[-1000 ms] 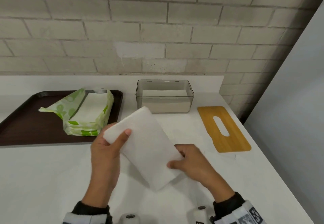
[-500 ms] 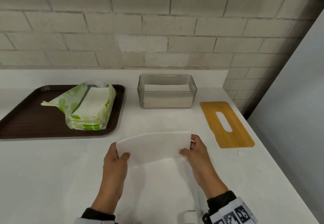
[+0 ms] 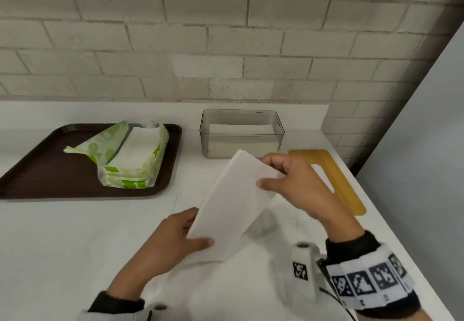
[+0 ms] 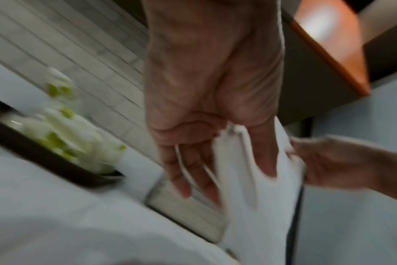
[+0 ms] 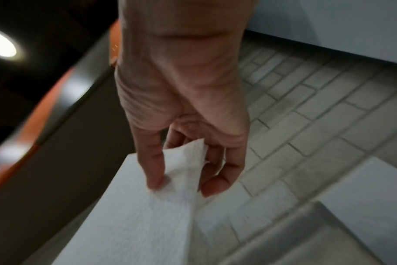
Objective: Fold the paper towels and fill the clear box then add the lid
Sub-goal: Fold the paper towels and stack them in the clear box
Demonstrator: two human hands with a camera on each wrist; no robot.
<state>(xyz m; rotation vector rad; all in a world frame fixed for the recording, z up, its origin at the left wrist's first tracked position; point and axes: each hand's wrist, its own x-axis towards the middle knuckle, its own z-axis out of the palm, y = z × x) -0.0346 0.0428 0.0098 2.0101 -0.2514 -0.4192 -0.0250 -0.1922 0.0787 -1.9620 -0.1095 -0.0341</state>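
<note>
The tabletop [image 3: 62, 245] is white and runs back to a pale brick wall [image 3: 226, 32]; its right edge falls off beside a grey panel [image 3: 426, 145], and the near left stretch is bare. The brown tray [image 3: 37, 175] sits at the left, cut off by the frame edge, and carries a green-and-white pack [image 3: 130, 155] torn open on top, with white sheets showing inside. Any print on the pack is too small to read. The clear box [image 3: 242, 132] stands near the wall, just right of the tray, lidless and partly filled with folded white towels. The wooden lid [image 3: 334, 170] lies flat to the right of the box, close to the tabletop's right edge, with its slot partly hidden behind the right hand [image 3: 293, 185].

A folded towel [image 3: 233, 202] is held tilted above the tabletop, in front of the box. The right hand pinches its far upper corner between thumb and curled fingers. The left hand [image 3: 173, 240] grips its near lower end, thumb on top, fingers underneath and mostly hidden. The left wrist view is blurred. A band with black-and-white square codes wraps the right wrist; no words can be read.
</note>
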